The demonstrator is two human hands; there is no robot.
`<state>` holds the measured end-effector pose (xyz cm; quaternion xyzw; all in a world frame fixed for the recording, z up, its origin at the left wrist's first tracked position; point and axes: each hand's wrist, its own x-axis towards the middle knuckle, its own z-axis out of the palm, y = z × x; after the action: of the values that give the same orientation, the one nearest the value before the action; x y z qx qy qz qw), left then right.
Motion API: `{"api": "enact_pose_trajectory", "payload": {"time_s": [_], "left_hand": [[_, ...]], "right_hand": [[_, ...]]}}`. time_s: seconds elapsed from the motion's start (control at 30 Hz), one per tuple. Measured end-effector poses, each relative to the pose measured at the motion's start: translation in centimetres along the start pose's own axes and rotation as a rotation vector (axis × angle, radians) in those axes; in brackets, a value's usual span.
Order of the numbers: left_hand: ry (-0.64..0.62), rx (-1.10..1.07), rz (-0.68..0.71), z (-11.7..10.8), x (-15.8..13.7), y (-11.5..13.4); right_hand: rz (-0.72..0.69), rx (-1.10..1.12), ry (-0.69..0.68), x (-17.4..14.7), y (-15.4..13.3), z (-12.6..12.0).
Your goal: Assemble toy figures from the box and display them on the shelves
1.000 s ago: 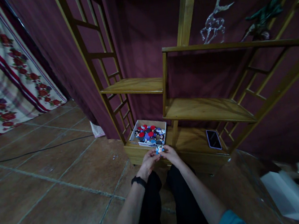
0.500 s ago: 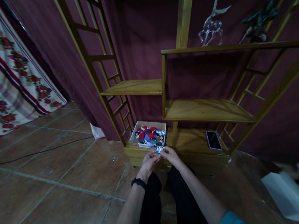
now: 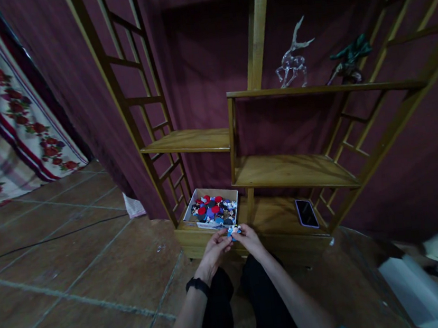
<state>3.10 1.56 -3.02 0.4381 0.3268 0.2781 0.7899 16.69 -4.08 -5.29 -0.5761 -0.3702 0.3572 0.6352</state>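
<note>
Between my two hands is a small blue and white figurine, too small to make out in detail. My left hand, with a dark band on its wrist, pinches it from the left. From the other side, the fingers of my right hand are closed on it too. Just beyond the hands, a shallow white box sits on the low shelf, filled with several small colourful pieces in red, purple, black and blue.
A phone lies on the low wooden shelf to the right. Higher up stand a clear deer ornament and a dark green ornament. A cable crosses the tiled floor at left; a whitish object lies at lower right.
The camera view has shifted, so the shelves appear lower and further left. Both hands still hold the figurine in front of the box.
</note>
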Motion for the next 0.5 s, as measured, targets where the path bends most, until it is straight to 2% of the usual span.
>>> {"api": "enact_pose_trajectory", "payload": {"time_s": [0.13, 0.23, 0.4, 0.5], "left_hand": [[0.014, 0.005, -0.003, 0.1, -0.1, 0.3], [0.017, 0.002, -0.003, 0.0, 0.0, 0.3], [0.0, -0.003, 0.012, -0.3, 0.2, 0.0], [0.008, -0.008, 0.006, -0.4, 0.3, 0.0]], "right_hand": [[-0.025, 0.001, 0.029, -1.0, -1.6, -0.9], [-0.035, -0.004, 0.021, -1.8, -3.8, -2.2], [-0.16, -0.001, 0.027, -1.4, -10.5, -5.4], [-0.267, 0.049, 0.109, 0.3, -14.9, -7.2]]}}
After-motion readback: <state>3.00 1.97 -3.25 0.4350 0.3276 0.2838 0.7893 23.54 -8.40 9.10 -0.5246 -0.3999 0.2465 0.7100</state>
